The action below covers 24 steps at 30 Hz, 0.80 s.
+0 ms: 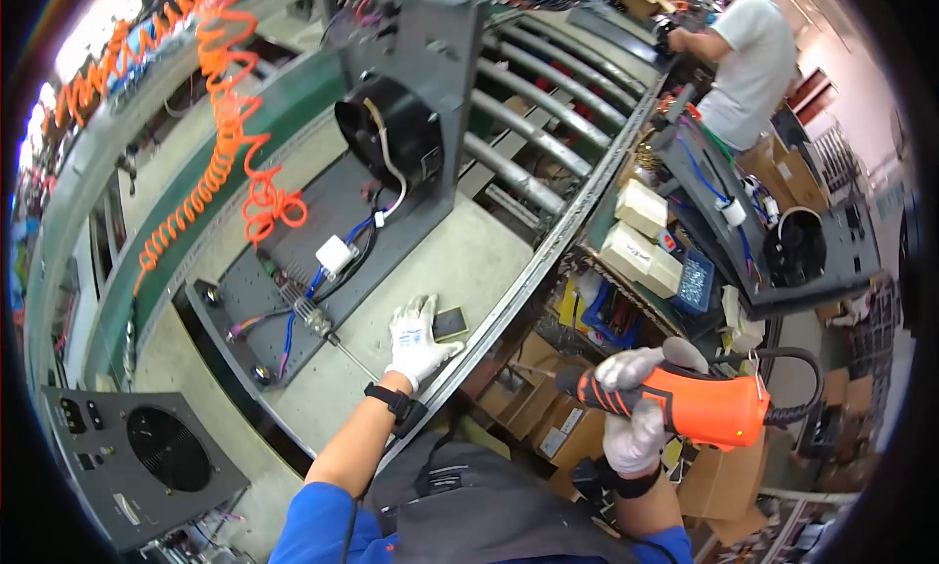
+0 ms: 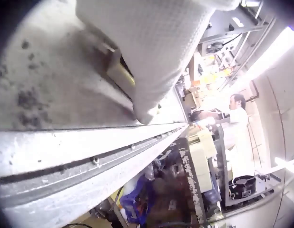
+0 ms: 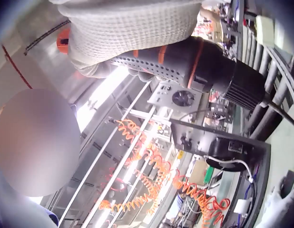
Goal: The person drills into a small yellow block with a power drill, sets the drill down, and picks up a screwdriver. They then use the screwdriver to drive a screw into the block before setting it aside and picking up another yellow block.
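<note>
My left hand (image 1: pixel 416 337), in a white glove (image 2: pixel 151 47), lies flat on the pale worktable (image 1: pixel 460 261) with its fingers straight. A small dark flat box (image 1: pixel 451 322) sits at its thumb side; in the left wrist view the box (image 2: pixel 119 72) shows a yellowish edge under the fingers. My right hand (image 1: pixel 634 407), also gloved, grips an orange and black electric screwdriver (image 1: pixel 690 406) off the table's right edge, its dark nose (image 3: pixel 242 85) pointing toward the table. A grey metal chassis (image 1: pixel 323 231) with a black round fan (image 1: pixel 389 129), blue wires and a white connector (image 1: pixel 335 255) lies beyond my left hand.
An orange coiled air hose (image 1: pixel 235 143) hangs over the chassis. Metal rollers (image 1: pixel 538 114) run at the back. A second grey fan panel (image 1: pixel 147 461) sits near left. Cardboard boxes (image 1: pixel 548 417) and parts bins stand below the table edge. Another person (image 1: pixel 748 55) works far right.
</note>
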Tool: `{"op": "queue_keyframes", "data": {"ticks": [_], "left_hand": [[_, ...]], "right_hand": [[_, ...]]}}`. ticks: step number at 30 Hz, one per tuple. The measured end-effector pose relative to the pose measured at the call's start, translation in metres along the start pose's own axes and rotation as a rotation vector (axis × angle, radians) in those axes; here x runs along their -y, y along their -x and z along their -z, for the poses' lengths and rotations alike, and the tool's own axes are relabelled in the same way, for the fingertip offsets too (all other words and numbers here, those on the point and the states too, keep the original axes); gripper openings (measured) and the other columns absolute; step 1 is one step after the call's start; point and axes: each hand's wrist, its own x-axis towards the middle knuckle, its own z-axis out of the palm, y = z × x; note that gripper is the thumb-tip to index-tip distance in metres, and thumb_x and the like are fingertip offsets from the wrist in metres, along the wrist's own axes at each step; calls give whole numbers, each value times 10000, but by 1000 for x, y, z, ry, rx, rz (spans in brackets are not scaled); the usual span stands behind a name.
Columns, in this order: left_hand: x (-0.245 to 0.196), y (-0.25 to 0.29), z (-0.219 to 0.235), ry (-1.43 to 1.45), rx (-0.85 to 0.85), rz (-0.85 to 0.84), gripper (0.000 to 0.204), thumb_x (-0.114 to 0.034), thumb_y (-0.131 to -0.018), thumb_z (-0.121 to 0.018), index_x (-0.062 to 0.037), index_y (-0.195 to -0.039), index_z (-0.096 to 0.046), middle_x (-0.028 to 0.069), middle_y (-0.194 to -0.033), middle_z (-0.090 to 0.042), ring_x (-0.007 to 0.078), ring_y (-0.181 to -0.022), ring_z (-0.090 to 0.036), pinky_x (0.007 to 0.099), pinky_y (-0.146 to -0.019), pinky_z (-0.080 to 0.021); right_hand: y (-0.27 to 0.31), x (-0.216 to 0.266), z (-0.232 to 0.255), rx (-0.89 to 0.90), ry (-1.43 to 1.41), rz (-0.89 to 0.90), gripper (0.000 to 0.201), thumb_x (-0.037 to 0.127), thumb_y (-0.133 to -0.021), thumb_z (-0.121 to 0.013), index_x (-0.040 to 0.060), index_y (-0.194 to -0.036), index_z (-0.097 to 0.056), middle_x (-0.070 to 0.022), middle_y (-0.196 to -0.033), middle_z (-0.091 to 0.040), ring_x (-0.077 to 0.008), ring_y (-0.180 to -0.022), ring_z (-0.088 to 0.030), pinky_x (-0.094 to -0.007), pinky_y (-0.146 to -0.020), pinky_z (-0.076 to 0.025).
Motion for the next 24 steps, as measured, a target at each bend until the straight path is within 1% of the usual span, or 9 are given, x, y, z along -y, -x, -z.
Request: {"op": "queue_keyframes", "data": {"ticks": [1, 3, 6, 8, 11, 12, 14, 22, 24], "left_hand": [[5, 2, -4, 68, -65, -27, 805, -424, -645, -792, -128, -1343, -520, 184, -1403, -446, 352, -1335, -369, 497, -1138, -228], [13, 3, -7, 121, -59, -7, 796, -396, -618, -814, -131, -1316, -538, 168, -1403, -453, 353, -1324, -379, 490, -1137, -234], [9, 1, -2, 140, -55, 23, 692, -361, -597, -825, -135, -1216, -613, 137, -1388, -477, 352, -1293, -403, 477, -1127, -260], [9, -3, -4, 147, -59, 40, 616, -394, -622, -802, -155, -1168, -646, 119, -1401, -462, 344, -1295, -391, 468, -1120, -266], [6, -5, -3, 144, -49, 83, 561, -399, -642, -797, -156, -1130, -667, 98, -1401, -461, 329, -1269, -409, 462, -1096, -295], [5, -6, -3, 141, -32, 102, 552, -398, -650, -796, -159, -1131, -666, 91, -1401, -461, 325, -1258, -417, 460, -1090, -301], [5, -7, -3, 133, -38, 109, 528, -392, -662, -795, -164, -1122, -668, 81, -1396, -465, 316, -1231, -436, 452, -1086, -305], [2, -7, -3, 128, -73, 111, 460, -350, -690, -789, -166, -1094, -670, 78, -1369, -491, 307, -1219, -442, 451, -1076, -311], [4, -7, -5, 145, -68, 116, 459, -329, -681, -784, -164, -1093, -666, 87, -1380, -481, 324, -1222, -435, 458, -1072, -308]], "right_hand": [[-5, -16, -9, 56, -12, -5, 655, 265, -822, -777, 47, -1323, -415, -85, -908, -636, -219, -792, -644, -385, -696, -556], [-15, -46, -21, 171, -14, -3, 676, 318, -822, -774, 63, -1333, -413, -85, -916, -641, -216, -798, -647, -381, -704, -563], [-27, -80, -36, 311, -11, -9, 633, 273, -823, -776, 67, -1324, -448, -97, -923, -650, -227, -806, -650, -388, -726, -565], [-28, -98, -45, 285, -55, -59, 624, 258, -814, -778, 57, -1313, -462, -106, -903, -651, -232, -785, -649, -389, -717, -566], [-29, -118, -48, 362, -38, -46, 628, 257, -805, -784, 34, -1294, -459, -114, -873, -638, -241, -779, -646, -394, -718, -568], [-28, -121, -50, 365, -39, -56, 628, 257, -805, -784, 34, -1294, -459, -114, -873, -638, -241, -779, -646, -394, -718, -568], [-27, -125, -54, 371, 93, -17, 678, 372, -793, -789, 68, -1307, -465, -70, -802, -610, -222, -695, -604, -373, -621, -526], [-29, -128, -55, 408, 142, 14, 663, 411, -798, -772, 78, -1288, -474, -54, -773, -594, -203, -610, -596, -370, -594, -521], [-27, -127, -52, 468, -14, -19, 683, 291, -754, -838, 5, -1254, -471, -148, -879, -657, -291, -807, -658, -437, -760, -554]]}}
